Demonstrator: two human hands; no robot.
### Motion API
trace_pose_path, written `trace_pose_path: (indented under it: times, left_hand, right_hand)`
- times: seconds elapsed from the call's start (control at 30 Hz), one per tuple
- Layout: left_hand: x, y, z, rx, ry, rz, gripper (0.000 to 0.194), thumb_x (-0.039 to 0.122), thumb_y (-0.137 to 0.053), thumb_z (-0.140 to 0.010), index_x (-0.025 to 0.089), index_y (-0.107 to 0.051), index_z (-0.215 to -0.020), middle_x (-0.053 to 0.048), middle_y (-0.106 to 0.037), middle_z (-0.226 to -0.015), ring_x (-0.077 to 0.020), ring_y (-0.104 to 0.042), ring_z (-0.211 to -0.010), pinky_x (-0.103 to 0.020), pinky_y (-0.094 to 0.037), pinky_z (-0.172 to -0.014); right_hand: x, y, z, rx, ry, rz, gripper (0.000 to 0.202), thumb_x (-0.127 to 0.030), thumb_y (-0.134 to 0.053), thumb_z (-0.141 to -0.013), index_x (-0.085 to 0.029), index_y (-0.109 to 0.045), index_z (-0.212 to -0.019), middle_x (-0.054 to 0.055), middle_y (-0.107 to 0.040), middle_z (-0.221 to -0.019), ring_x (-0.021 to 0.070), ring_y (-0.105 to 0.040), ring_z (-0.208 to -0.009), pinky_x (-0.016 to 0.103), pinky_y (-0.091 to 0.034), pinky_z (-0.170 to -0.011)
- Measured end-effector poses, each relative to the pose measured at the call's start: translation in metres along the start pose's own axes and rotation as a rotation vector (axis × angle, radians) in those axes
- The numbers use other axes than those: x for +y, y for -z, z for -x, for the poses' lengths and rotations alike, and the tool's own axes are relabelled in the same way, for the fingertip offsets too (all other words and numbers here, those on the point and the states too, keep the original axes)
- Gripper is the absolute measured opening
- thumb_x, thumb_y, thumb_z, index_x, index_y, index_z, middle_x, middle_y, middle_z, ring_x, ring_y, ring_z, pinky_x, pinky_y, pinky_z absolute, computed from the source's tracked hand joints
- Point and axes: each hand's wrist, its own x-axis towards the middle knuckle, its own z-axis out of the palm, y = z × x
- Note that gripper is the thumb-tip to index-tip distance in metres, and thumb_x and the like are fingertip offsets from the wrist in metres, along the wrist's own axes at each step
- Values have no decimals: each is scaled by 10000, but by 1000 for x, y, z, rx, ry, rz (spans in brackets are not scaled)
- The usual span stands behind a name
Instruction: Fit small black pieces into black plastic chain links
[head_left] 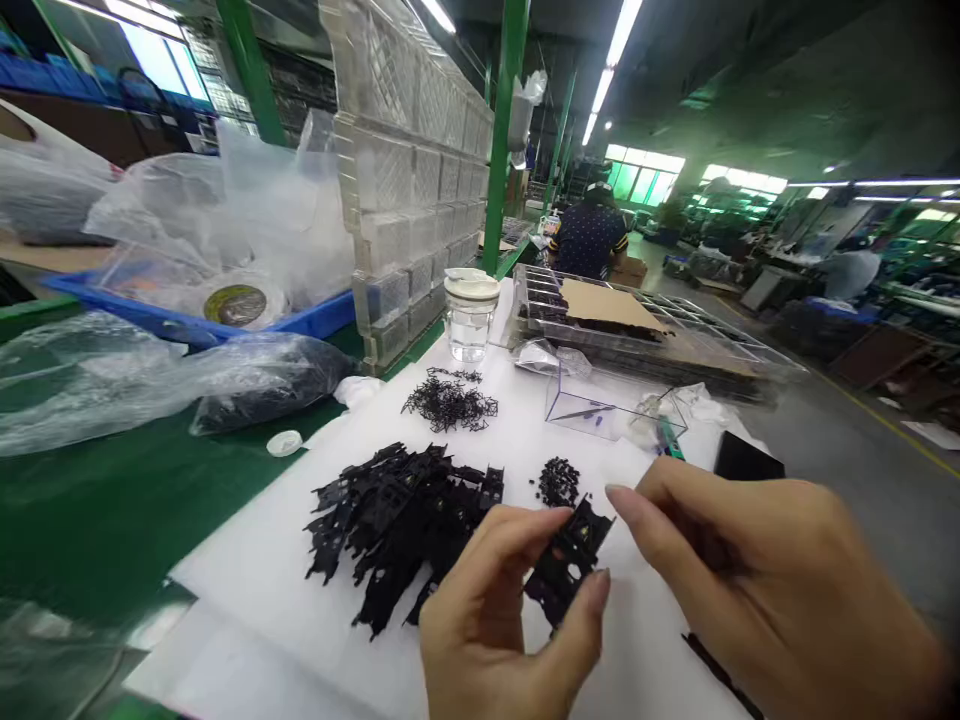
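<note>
Between its thumb and fingers, my left hand (pixel 510 630) holds a flat black plastic part (pixel 571 560) with holes in it, tilted up over the white sheet. Close to the right of that part is my right hand (pixel 757 570), fingers curled towards the thumb; whether a small thing sits inside is hidden. A big pile of similar black parts (pixel 405 510) lies left of my hands. Just behind the held part is a small heap of tiny black pieces (pixel 559 482). Thin black pieces (pixel 450 402) lie tangled farther back.
Behind the heaps stand a lidded clear jar (pixel 470 315) and a clear open box (pixel 600 408). Stacked trays (pixel 637 330) are at the back right. Stacked clear bins (pixel 412 180) and a blue tray (pixel 315 320) with bags are on the left. A person (pixel 589 235) sits farther off.
</note>
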Motion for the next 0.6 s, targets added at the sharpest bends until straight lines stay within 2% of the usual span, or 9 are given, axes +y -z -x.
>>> trace_pose_path:
  times: [0.17,0.3,0.43,0.5,0.6]
  left_hand:
    - [6,-5,2,112,27,75,313,94,-823,-722,320,-832,-939,61,-716,-796,-70,-643,-721,-111,-524,-675]
    - [7,-5,2,95,24,107,318,74,-812,-719,312,-834,-928,55,-720,-781,-76,-656,-719,-112,-537,-676]
    - [7,1,1,4,-45,66,453,12,-795,-705,371,-823,-979,68,-755,-836,-82,-699,-740,-118,-565,-697]
    - [7,2,2,-26,-66,39,475,11,-798,-702,386,-820,-993,64,-733,-790,-83,-674,-680,-126,-553,-637]
    - [6,1,7,52,-15,53,385,62,-809,-709,365,-827,-947,59,-629,-694,-66,-560,-575,-116,-438,-485]
  right_hand:
    - [-4,-3,2,-25,-24,-29,441,-384,-542,-1057,-228,-440,-657,-101,-409,-449,46,-414,-327,199,-283,-380]
    - [-11,-5,5,-42,-68,-36,442,-432,-532,-1054,-235,-494,-660,-93,-448,-425,69,-432,-305,204,-303,-348]
    - [-14,-8,5,-41,-55,-31,438,-417,-538,-1048,-236,-505,-650,-85,-505,-443,72,-478,-322,196,-332,-350]
    - [-13,-9,5,-45,-34,-13,455,-410,-550,-1043,-236,-474,-630,-87,-505,-454,63,-473,-329,190,-323,-350]
    - [-11,-9,7,-43,-9,35,488,-430,-567,-1035,-237,-420,-612,-94,-464,-445,59,-446,-330,191,-315,-356]
